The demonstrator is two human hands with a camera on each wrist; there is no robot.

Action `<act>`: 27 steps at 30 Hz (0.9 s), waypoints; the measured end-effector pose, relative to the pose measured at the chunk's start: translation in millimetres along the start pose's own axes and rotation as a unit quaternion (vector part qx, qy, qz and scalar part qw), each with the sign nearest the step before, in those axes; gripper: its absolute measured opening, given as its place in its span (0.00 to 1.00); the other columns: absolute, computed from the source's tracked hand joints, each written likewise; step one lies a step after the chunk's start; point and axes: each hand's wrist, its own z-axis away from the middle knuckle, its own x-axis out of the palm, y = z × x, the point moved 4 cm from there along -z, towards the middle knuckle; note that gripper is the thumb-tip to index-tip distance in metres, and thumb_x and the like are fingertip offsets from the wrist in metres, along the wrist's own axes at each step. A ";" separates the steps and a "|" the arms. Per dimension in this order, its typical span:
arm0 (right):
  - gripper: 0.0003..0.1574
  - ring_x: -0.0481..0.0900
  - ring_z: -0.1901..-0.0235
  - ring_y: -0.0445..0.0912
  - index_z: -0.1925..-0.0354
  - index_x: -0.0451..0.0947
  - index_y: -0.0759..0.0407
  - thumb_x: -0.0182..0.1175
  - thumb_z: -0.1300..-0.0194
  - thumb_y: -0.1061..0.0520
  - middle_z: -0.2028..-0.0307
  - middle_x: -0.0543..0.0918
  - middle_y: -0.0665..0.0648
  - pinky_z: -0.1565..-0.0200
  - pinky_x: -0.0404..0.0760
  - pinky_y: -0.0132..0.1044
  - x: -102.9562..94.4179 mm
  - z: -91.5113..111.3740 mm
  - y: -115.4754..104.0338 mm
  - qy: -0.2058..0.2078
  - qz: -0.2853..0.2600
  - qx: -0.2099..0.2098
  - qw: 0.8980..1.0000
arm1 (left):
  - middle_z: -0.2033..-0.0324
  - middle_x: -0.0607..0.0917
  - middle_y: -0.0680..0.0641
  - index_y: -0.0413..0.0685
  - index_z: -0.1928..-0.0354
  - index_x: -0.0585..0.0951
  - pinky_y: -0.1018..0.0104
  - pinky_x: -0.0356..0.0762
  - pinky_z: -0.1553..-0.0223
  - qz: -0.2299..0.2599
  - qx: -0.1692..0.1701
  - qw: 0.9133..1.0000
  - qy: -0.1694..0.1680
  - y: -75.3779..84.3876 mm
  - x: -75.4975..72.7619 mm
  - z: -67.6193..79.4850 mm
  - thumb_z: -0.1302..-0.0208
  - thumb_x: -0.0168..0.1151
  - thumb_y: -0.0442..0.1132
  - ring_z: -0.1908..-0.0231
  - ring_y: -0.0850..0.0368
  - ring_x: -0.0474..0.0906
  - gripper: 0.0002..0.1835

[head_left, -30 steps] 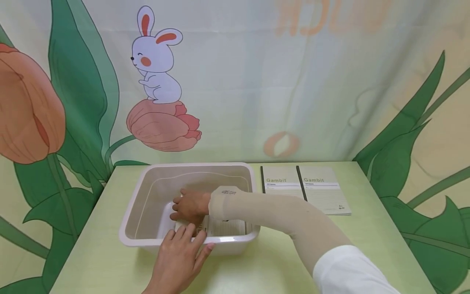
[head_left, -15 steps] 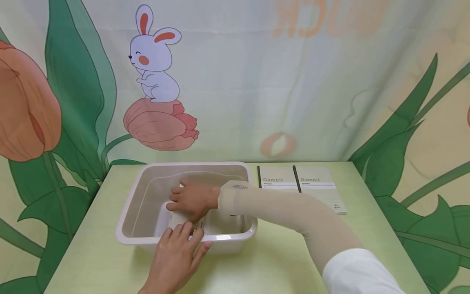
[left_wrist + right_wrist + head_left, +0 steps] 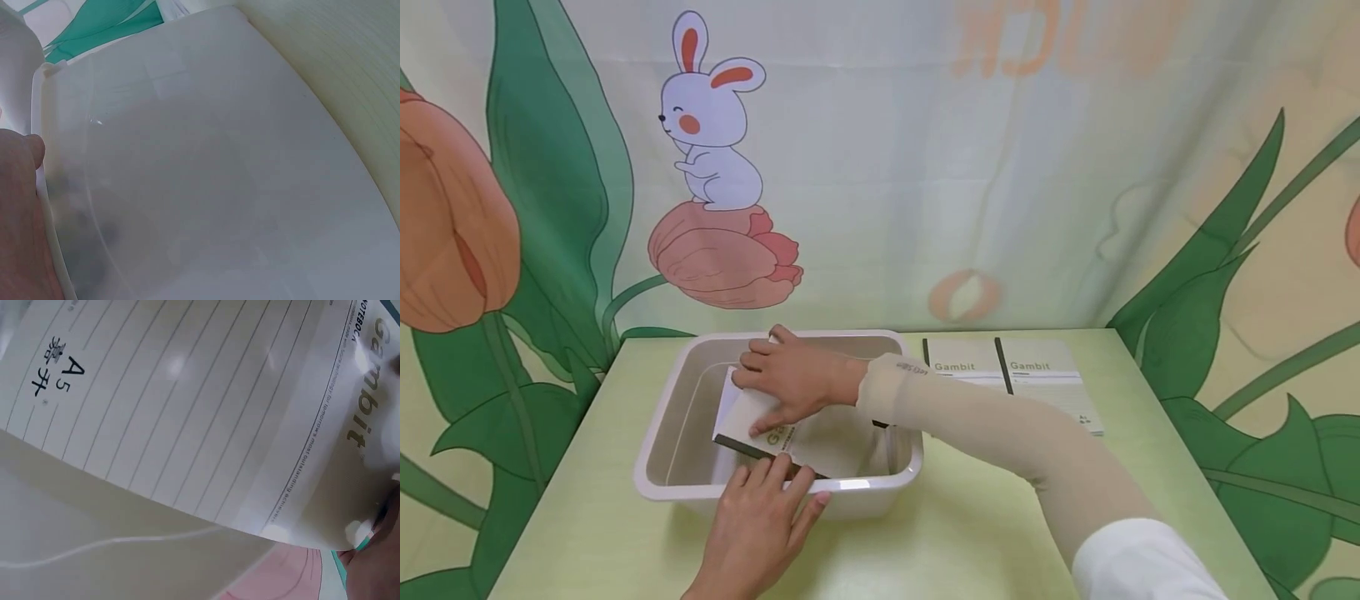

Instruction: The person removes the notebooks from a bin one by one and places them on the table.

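Crosswise over the right wall of the tub point(image 3: 872, 502) reached a beige oversleeve point(image 3: 985, 421), which ran into a white sleeve point(image 3: 1138, 554) and blocked the lower parts of two loose notebooks point(image 3: 1037, 358); these lay flat just to the right of the tub, side by side on the table point(image 3: 580, 508). Behind the tub hung a cloth backdrop point(image 3: 865, 183), printed with a rabbit point(image 3: 722, 179) on a pink tulip; below the cuff, near the tub's right wall, a small dark piece showed, too hidden to tell.

The tub was smooth, pale and plastic-looking, with rounded corners, a glossy lipped rim and a thin line along its inner wall; the held notebook point(image 3: 175, 412) was tilted inside the tub, its soft cover ruled and lettered "Gambit" and "A5", its dark spine towards the tub's near side. The right hand point(image 3: 801, 377) was clamped on that notebook, fingers spread across to its edge and thumb on its cover; the left hand point(image 3: 756, 521) gripped the tub's near rim, fingers hooked inward, thumb outside, partly masking the spine.
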 end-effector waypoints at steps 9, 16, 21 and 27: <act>0.43 0.68 0.53 0.44 0.53 0.68 0.46 0.41 0.42 0.14 0.60 0.72 0.46 0.45 0.60 0.46 -34.2 7.4 20.6 0.123 -0.002 0.083 0.989 | 0.68 0.75 0.50 0.53 0.62 0.77 0.59 0.64 0.66 0.002 -0.001 1.000 -0.003 -0.6 -0.1 -0.7 0.25 0.38 0.63 0.67 0.49 0.74 0.25; 0.41 0.68 0.52 0.43 0.55 0.69 0.46 0.44 0.42 0.15 0.57 0.72 0.46 0.44 0.62 0.45 -63.1 16.3 33.4 0.192 -0.015 0.129 0.973 | 0.69 0.74 0.50 0.53 0.61 0.78 0.61 0.63 0.68 -0.002 -0.001 1.000 -0.009 -1.6 -0.2 -1.0 0.26 0.40 0.63 0.69 0.51 0.73 0.25; 0.39 0.70 0.52 0.42 0.53 0.72 0.46 0.50 0.42 0.18 0.57 0.74 0.45 0.44 0.64 0.44 -88.3 27.9 43.6 0.240 -0.032 0.152 0.958 | 0.68 0.75 0.51 0.54 0.60 0.77 0.60 0.65 0.67 -0.004 -0.008 1.000 -0.025 -1.9 0.4 -1.5 0.28 0.45 0.63 0.68 0.51 0.75 0.22; 0.38 0.71 0.54 0.44 0.56 0.73 0.49 0.56 0.44 0.21 0.59 0.76 0.47 0.46 0.66 0.44 -120.0 49.0 59.7 0.295 -0.042 0.187 0.936 | 0.68 0.75 0.51 0.55 0.62 0.75 0.60 0.67 0.67 -0.015 -0.008 0.999 -0.031 -1.2 1.2 -1.0 0.29 0.46 0.63 0.69 0.53 0.74 0.21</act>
